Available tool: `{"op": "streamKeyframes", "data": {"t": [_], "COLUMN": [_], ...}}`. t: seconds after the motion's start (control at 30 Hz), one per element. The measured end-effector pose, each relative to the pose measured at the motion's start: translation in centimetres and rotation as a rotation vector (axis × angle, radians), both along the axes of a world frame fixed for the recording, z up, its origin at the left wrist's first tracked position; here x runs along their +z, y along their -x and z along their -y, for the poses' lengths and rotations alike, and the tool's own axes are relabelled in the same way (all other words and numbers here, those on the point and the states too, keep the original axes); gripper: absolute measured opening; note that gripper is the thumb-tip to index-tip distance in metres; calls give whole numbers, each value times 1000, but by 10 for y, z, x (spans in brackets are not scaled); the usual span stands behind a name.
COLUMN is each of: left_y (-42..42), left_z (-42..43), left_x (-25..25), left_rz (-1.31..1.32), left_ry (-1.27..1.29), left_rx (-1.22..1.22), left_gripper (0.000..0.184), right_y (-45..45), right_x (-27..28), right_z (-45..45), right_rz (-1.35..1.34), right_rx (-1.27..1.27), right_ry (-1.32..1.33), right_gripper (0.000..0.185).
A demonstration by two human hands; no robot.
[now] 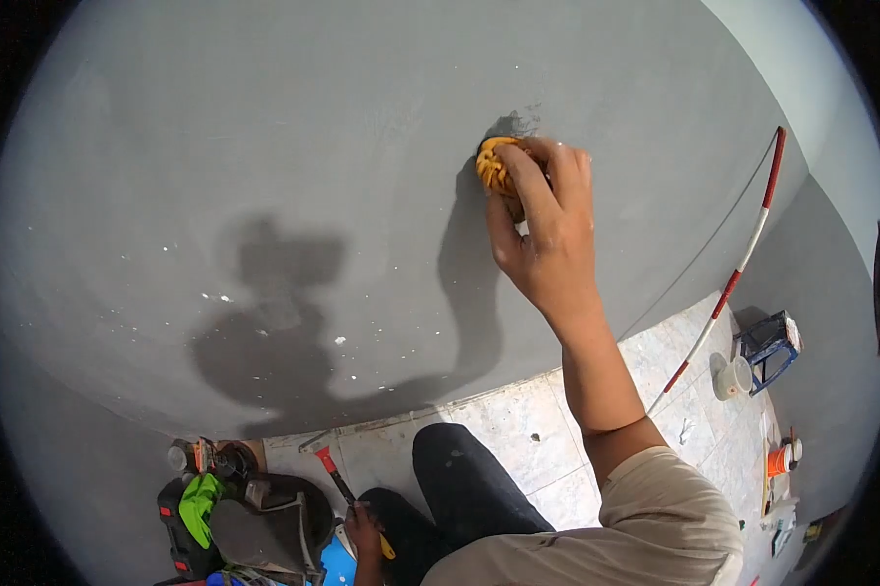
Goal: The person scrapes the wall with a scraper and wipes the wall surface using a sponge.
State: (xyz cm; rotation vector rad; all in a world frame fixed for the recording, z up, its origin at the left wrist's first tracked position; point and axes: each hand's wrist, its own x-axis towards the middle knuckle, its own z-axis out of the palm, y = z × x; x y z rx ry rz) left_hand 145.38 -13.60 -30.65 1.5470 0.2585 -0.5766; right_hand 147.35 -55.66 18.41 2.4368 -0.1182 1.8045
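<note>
High on the grey wall (381, 127), my right hand (547, 210) is closed around a yellow-orange ridged round pad (496, 168), pressed to the surface. A darker, scuffed patch (523, 122) shows on the wall just above it. Part of the pad is hidden by my fingers. Low down near my knees, my left hand (365, 530) grips a long-handled scraper (335, 476) with a red head, its blade pointing toward the wall. Small white specks (340, 341) dot the wall to the left of my right arm.
A tool bag (264, 532) with a bright green cloth (201, 506) stands at lower left. On the right, a red-and-white striped pole (728, 288) leans on the wall. Beyond it are a white bucket (733, 378) and a blue step stool (772, 347) on the tiled floor (518, 430).
</note>
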Motion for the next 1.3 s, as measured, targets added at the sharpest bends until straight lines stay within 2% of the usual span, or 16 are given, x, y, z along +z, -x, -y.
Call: {"op": "streamKeyframes", "data": {"t": [0.1, 0.27, 0.4, 0.63, 0.7, 0.8, 1.03, 1.13, 1.23, 1.3], "left_y": [-3, -7, -3, 1, 1, 5, 4, 5, 9, 9], "left_z": [-4, -20, -13, -27, -33, -40, -52, -49, -46, -46], "left_x": [0, -33, -12, -26, -32, -35, -53, -47, -43, -40], "left_rz": [28, 57, -22, 25, 9, -14, 62, 65, 4, 9], "left_ry": [5, 87, -33, -41, 62, 69, 47, 94, 108, 72], "left_rx": [16, 43, 141, 64, 46, 103, 66, 68, 105, 77], "left_gripper": [33, 34, 33, 32, 32, 33, 33, 33, 35, 34], "right_y": [-1, 0, -4, -1, -3, 1, 5, 11, 4, -6], "right_x": [10, 5, 11, 7, 1, 1, -4, 17, 64, 75], "right_z": [-1, -8, -8, -13, -12, -14, -16, -18, 3, 13], "right_rz": [56, 29, 73, 54, 49, 15, 25, 98, 310, 274], "right_rx": [-39, -55, -26, -44, -45, -29, -25, 20, -30, -19], "right_ry": [25, -7, 7, -34, -34, -78, -52, -96, 185, 201], "right_gripper": [48, 47, 42, 41, 40, 41, 42, 41, 41, 40]}}
